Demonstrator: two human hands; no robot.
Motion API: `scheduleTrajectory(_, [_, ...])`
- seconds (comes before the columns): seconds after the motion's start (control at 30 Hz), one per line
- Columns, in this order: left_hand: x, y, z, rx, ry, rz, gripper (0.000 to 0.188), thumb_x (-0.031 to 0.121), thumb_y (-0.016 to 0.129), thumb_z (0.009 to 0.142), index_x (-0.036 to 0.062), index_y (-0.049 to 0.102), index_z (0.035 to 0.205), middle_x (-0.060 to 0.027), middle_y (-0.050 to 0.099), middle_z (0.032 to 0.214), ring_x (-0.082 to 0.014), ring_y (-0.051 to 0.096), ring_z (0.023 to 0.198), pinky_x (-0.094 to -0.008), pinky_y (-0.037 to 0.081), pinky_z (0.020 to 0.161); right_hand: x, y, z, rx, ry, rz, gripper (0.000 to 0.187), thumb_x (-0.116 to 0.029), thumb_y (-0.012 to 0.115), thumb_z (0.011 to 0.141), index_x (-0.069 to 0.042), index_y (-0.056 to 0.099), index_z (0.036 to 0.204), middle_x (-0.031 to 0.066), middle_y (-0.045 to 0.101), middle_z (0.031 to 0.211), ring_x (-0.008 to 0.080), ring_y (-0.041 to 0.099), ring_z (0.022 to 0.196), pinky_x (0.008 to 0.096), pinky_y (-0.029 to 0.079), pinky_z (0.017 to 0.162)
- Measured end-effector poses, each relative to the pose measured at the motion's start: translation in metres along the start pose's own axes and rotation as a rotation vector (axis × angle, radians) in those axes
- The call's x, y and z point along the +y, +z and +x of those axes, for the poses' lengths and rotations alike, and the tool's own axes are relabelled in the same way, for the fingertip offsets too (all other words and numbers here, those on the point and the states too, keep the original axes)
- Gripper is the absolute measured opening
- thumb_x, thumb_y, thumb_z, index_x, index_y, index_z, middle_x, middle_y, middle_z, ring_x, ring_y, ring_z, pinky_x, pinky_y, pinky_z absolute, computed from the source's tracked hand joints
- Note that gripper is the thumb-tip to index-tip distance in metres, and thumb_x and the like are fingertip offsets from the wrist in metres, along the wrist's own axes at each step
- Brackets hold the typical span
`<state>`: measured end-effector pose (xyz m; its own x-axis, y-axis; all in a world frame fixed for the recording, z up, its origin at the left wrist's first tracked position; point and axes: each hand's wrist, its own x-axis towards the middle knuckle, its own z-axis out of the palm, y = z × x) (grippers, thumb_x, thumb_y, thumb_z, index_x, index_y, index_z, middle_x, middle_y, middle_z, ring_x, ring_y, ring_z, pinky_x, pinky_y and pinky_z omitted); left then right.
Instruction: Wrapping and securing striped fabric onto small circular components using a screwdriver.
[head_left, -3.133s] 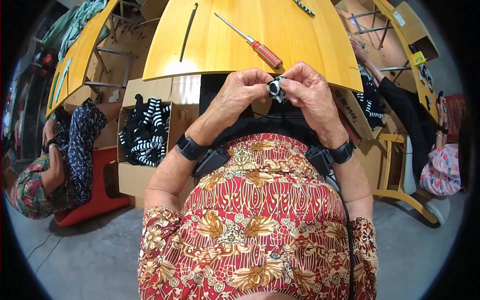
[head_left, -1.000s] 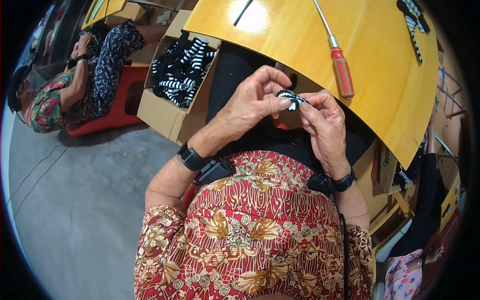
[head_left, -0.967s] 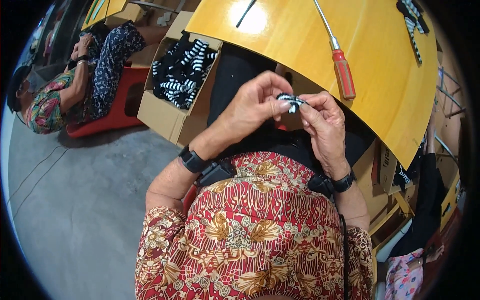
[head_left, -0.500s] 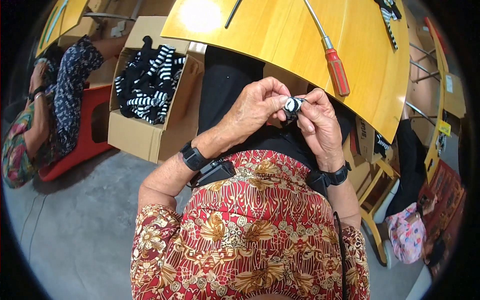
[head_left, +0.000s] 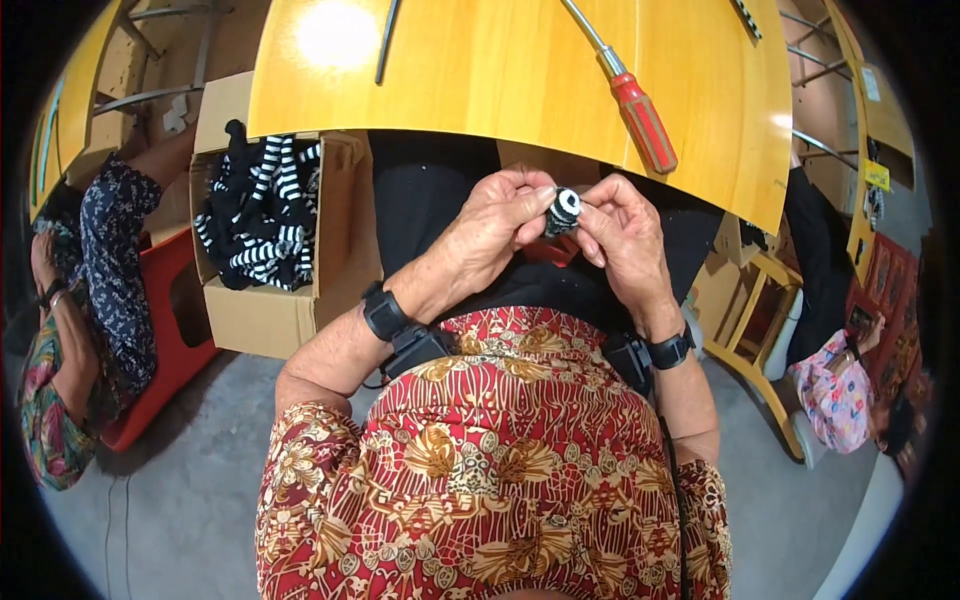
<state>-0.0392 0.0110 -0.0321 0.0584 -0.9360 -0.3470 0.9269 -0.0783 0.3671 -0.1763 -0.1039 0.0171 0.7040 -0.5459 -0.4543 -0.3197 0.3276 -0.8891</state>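
Observation:
Between my two hands, above my lap, is a small black-and-white knit piece (head_left: pixel 563 214), with a round white end facing up. My left hand (head_left: pixel 497 215) pinches its left side between thumb and fingers. Closed on its right side is my right hand (head_left: pixel 625 230), thumb and fingertips pressed to the fabric. Its lower part is partly hidden by my fingers. Just beyond, near the table edge, lies a screwdriver (head_left: pixel 643 120) with a red handle.
A yellow table (head_left: pixel 480 80) spans the far side, with a thin dark rod (head_left: pixel 387 40) on it. At left an open cardboard box (head_left: pixel 262 320) holds several striped knit pieces (head_left: pixel 270 215). One person (head_left: pixel 120 270) sits at left on a red chair (head_left: pixel 165 350), another (head_left: pixel 830 390) at right.
The knit piece has turned, and its round white end now shows more plainly. My view has shifted, so table, screwdriver and box appear further left. Both hands keep their pinch.

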Motion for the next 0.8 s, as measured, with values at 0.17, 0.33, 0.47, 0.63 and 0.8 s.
scheduleTrajectory(0.17, [0.0, 0.003, -0.007, -0.117, -0.029, -0.094, 0.021, 0.015, 0.064, 0.091, 0.0046, 0.052, 0.105, 0.0024, 0.053, 0.075, -0.0024, 0.043, 0.055, -0.0169, 0.041, 0.053, 0.01, 0.001, 0.001, -0.052, -0.008, 0.212, 0.007, -0.006, 0.059, 0.092, -0.003, 0.054, 0.088, 0.0006, 0.055, 0.065, 0.0036, 0.05, 0.053, 0.0165, 0.036, 0.043])
scheduleTrajectory(0.33, [0.01, 0.004, -0.012, -0.01, 0.055, 0.324, 0.027, 0.01, 0.066, 0.089, 0.0029, 0.053, 0.112, -0.0008, 0.06, 0.089, -0.0041, 0.051, 0.065, -0.0168, 0.044, 0.059, 0.015, -0.007, 0.006, -0.135, -0.029, 0.382, 0.007, -0.005, 0.061, 0.091, -0.002, 0.056, 0.095, 0.0014, 0.058, 0.075, 0.0038, 0.05, 0.059, 0.015, 0.039, 0.051])
scheduleTrajectory(0.47, [0.011, 0.005, -0.016, 0.074, 0.128, 0.558, 0.031, 0.011, 0.064, 0.089, 0.0004, 0.051, 0.116, -0.0019, 0.061, 0.091, -0.0062, 0.056, 0.075, -0.0193, 0.048, 0.07, 0.022, 0.002, 0.004, -0.212, 0.034, 0.425, 0.02, -0.007, 0.063, 0.089, -0.001, 0.055, 0.106, 0.002, 0.06, 0.08, 0.0037, 0.051, 0.063, 0.0145, 0.04, 0.053])
scheduleTrajectory(0.63, [0.005, 0.003, -0.013, 0.097, 0.226, 0.658, 0.03, 0.012, 0.062, 0.091, 0.0015, 0.05, 0.116, -0.0008, 0.06, 0.091, -0.006, 0.055, 0.079, -0.0201, 0.047, 0.072, 0.027, 0.0, 0.007, -0.191, 0.038, 0.272, 0.019, -0.003, 0.062, 0.085, -0.001, 0.057, 0.104, 0.0025, 0.061, 0.083, 0.0031, 0.051, 0.061, 0.0156, 0.042, 0.054])
scheduleTrajectory(0.8, [0.004, 0.002, -0.008, 0.084, 0.132, 0.625, 0.031, 0.01, 0.065, 0.088, 0.0041, 0.051, 0.115, 0.0003, 0.06, 0.089, -0.005, 0.054, 0.077, -0.0192, 0.045, 0.069, 0.029, 0.007, 0.011, 0.047, -0.212, -0.36, 0.007, 0.0, 0.06, 0.081, 0.002, 0.061, 0.088, 0.0017, 0.062, 0.081, 0.0035, 0.053, 0.064, 0.0207, 0.045, 0.056])
